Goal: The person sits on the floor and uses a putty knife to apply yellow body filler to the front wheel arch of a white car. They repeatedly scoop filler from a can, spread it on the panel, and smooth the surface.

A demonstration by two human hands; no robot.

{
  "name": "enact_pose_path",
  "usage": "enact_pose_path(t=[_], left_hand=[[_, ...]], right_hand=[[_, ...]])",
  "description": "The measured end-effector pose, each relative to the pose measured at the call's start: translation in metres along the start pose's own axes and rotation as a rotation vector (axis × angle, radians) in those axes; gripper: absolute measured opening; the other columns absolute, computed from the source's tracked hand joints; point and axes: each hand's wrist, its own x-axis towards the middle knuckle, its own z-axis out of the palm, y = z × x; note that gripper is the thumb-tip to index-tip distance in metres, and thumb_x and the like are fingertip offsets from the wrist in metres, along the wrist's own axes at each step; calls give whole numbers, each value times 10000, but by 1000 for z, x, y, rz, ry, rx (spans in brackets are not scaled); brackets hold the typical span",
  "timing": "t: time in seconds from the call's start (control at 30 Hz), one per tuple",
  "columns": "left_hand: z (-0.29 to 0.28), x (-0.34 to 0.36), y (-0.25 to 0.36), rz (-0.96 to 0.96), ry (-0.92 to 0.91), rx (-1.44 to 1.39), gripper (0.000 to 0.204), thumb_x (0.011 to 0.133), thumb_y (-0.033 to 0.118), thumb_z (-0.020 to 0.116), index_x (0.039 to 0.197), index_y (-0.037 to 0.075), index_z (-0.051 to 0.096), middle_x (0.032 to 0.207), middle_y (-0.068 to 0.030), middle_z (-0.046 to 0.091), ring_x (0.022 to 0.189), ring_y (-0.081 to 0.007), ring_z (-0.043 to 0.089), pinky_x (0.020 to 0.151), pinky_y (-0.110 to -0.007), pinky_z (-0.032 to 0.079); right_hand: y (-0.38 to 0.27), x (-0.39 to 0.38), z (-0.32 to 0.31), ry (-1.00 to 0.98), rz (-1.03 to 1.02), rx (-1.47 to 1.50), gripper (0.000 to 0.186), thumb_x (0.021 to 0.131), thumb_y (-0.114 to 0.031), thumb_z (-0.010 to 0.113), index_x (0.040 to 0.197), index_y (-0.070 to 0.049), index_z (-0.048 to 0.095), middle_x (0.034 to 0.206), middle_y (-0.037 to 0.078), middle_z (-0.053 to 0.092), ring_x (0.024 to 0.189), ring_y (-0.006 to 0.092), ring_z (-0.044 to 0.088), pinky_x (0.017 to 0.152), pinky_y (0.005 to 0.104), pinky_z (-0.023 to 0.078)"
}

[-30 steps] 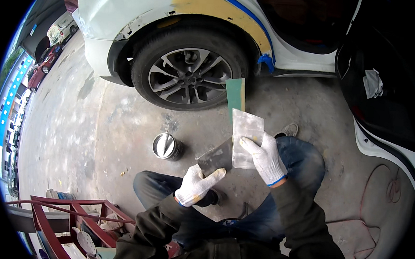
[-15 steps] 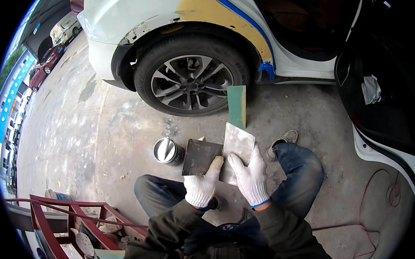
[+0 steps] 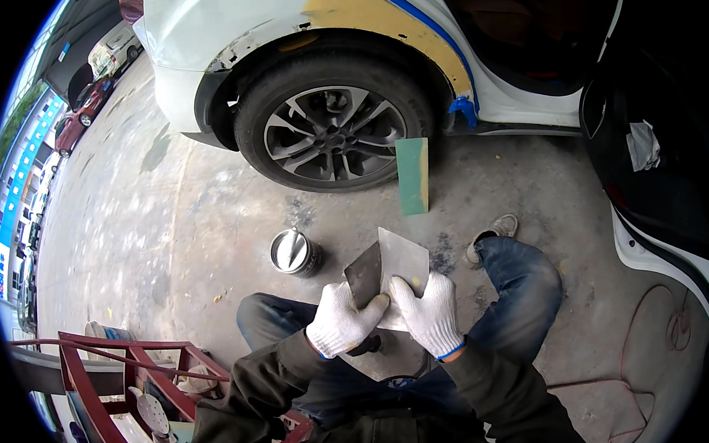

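Your left white-gloved hand (image 3: 343, 319) grasps a dark-grey, flat, thin plate (image 3: 363, 275); the fingers of your right white-gloved hand (image 3: 431, 315) clasp a pale-grey, flat, rectangular plate (image 3: 403, 258). Both plates appear to meet, right of the round metal can (image 3: 313, 262).

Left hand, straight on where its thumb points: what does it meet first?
Likely the pale flat plate in the right hand; the left hand overlaps that plate's edge in this view, though depth leaves contact unclear.
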Motion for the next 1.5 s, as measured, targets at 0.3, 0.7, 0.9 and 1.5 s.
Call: enact_pose_path(t=[0.3, 0.7, 0.9, 1.5], left_hand=[[-6, 6, -25, -50, -247, -243, 222, 789, 37, 599, 996, -28, 648, 762, -134, 676, 696, -225, 662, 644, -366, 517], [-7, 12, -14, -331, 63, -635, 254, 830, -19, 580, 1076, -32, 641, 947, -47, 673, 815, -121, 607, 745, -254, 492], [12, 15, -3, -296, 502, -469, 279, 872, 39, 664, 1140, -39, 644, 1042, -84, 700, 941, -134, 625, 864, -280, 495], [-16, -3, -7, -131, -6, 22, 163, 864, 96, 571, 886, -56, 627, 777, -216, 674, 674, -304, 681, 623, -405, 530]], right_hand=[[-20, 1, 2, 30, -174, -200, 236, 847, -195, 693, 854, 37, 652, 679, 230, 646, 635, 378, 679, 550, 427, 527], [-5, 20, 17, 234, 5, 297, 267, 869, -187, 714, 966, 61, 695, 846, 159, 734, 726, 222, 706, 667, 351, 532], [6, 6, 29, 103, 209, 442, 219, 880, -8, 676, 1087, 62, 659, 984, 73, 691, 838, 124, 649, 745, 266, 529], [-18, -6, 27, -11, -18, -67, 297, 879, -160, 678, 714, 84, 639, 617, 205, 644, 583, 262, 685, 511, 399, 456]])
